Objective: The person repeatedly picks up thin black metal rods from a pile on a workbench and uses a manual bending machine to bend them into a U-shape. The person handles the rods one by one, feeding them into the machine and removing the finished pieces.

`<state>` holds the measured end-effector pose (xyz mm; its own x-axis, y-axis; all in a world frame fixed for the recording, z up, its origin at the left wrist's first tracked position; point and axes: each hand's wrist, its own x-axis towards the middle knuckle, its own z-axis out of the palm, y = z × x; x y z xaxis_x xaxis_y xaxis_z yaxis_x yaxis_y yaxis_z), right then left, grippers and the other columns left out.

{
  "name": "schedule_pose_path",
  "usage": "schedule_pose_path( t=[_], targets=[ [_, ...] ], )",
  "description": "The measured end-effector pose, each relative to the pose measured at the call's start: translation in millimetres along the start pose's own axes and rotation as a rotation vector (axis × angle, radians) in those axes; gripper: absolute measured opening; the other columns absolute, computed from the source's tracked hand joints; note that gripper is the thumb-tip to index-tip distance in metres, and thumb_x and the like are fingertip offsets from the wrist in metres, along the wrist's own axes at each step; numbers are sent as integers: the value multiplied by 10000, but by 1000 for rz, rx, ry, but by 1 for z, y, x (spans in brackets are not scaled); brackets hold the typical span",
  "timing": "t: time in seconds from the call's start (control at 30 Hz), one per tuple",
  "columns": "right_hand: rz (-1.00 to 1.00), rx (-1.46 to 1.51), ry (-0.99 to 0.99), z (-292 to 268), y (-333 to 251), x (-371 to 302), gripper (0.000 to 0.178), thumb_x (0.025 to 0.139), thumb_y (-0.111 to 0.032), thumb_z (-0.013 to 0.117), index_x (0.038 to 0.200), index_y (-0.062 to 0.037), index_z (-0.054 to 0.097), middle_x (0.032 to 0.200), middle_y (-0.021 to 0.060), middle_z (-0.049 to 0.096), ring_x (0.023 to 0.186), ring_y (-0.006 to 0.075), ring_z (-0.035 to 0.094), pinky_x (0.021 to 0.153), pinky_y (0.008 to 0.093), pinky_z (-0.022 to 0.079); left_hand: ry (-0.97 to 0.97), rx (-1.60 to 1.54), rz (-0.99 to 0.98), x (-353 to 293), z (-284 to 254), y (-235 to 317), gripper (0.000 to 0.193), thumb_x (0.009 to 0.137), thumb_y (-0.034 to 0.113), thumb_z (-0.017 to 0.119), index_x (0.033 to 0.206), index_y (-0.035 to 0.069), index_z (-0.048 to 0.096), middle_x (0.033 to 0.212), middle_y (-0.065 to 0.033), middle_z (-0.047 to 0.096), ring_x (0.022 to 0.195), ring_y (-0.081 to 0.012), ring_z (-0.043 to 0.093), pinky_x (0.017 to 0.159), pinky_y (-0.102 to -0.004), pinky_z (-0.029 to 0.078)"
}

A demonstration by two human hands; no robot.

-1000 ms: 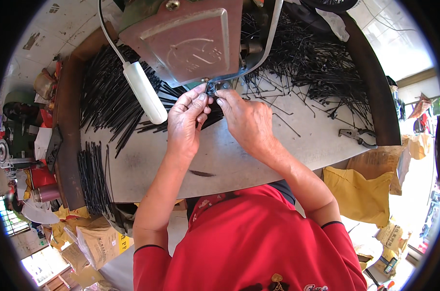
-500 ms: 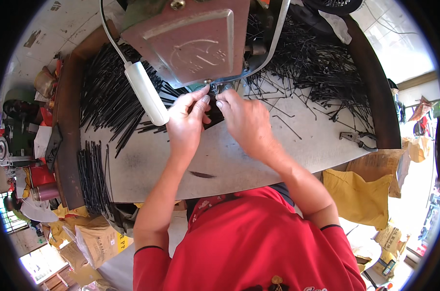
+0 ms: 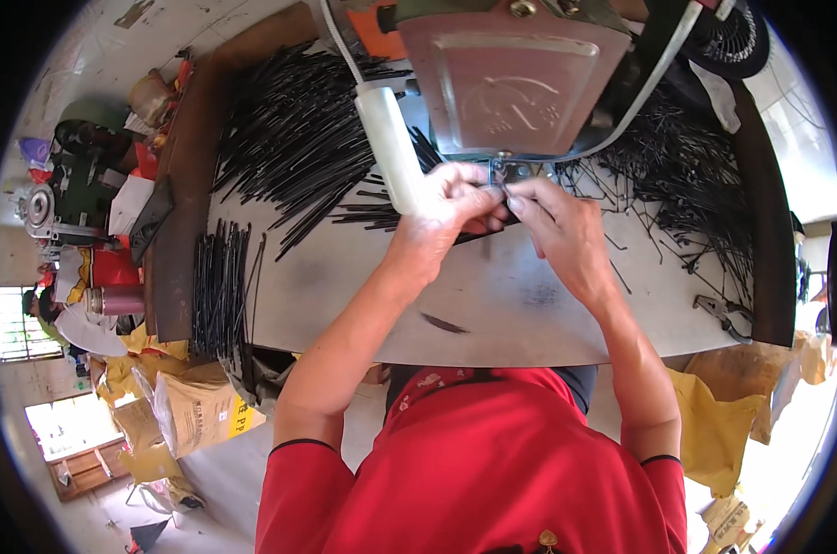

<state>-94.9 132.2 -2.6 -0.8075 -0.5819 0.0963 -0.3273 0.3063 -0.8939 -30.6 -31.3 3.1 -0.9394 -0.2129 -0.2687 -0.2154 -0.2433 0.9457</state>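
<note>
Both of my hands meet just below the front of a reddish-brown machine head [image 3: 515, 92]. My left hand [image 3: 442, 203] is closed in a pinch close to the small metal parts [image 3: 499, 168] at the machine's lower edge. Right beside it, my right hand [image 3: 566, 226] pinches with thumb and forefinger at the same spot. Whatever the fingertips hold is too small and hidden to name. A dark strip shows partly beneath the hands. Against my left hand hangs a white tube-shaped fitting [image 3: 388, 148] on a cable.
Thin black rods [image 3: 298, 157] lie heaped at the left, with a smaller bundle [image 3: 220, 286] nearer me. Bent-ended black rods [image 3: 677, 175] pile up at the right, near pliers [image 3: 725, 319]. Raised brown edges [image 3: 183, 194] bound the metal tabletop [image 3: 391, 319]. A fan [image 3: 728, 42] stands far right.
The whole view has swung, so machine, table and hands appear farther right. My hands remain together at the machine's lower edge, with slightly shifted fingers.
</note>
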Motion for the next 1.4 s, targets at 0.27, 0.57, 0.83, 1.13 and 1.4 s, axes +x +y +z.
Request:
schedule_pose_path(
  t=[0.27,0.57,0.83,1.13,1.4],
  targets=[
    [399,1329,148,16,3,-39,195,863,-56,653,1051,-8,643,907,51,634,803,148,626,702,220,513,22,-228,58,-26,17,-26,157,870,72,629,1008,6,592,941,-72,642,851,-108,610,747,-232,493],
    [10,21,87,-13,-17,-61,423,776,63,594,1184,-45,571,779,73,601,618,153,608,547,296,514,689,1451,670,4,-101,-9,137,744,103,709,867,69,660,830,-86,607,827,-291,577,710,-396,478],
    [-421,-332,-4,14,10,-78,257,757,-5,679,1000,-77,635,727,81,600,589,222,605,525,330,499,683,1531,684,12,-112,-16,92,794,104,668,870,60,639,852,-80,584,839,-278,563,714,-394,478],
    [405,224,-108,-14,-7,-44,231,856,-192,595,965,9,633,597,62,574,443,90,491,443,251,375,659,1543,1057,20,-122,-10,87,823,43,596,904,74,594,816,-73,559,735,-268,593,591,-365,509],
    [435,640,-61,-7,-2,-13,322,861,-276,580,1022,-1,627,617,55,567,394,65,430,395,195,289,395,829,517,14,-66,21,292,807,93,676,1071,13,581,825,-69,620,676,-183,601,546,-294,518]
  ],
)
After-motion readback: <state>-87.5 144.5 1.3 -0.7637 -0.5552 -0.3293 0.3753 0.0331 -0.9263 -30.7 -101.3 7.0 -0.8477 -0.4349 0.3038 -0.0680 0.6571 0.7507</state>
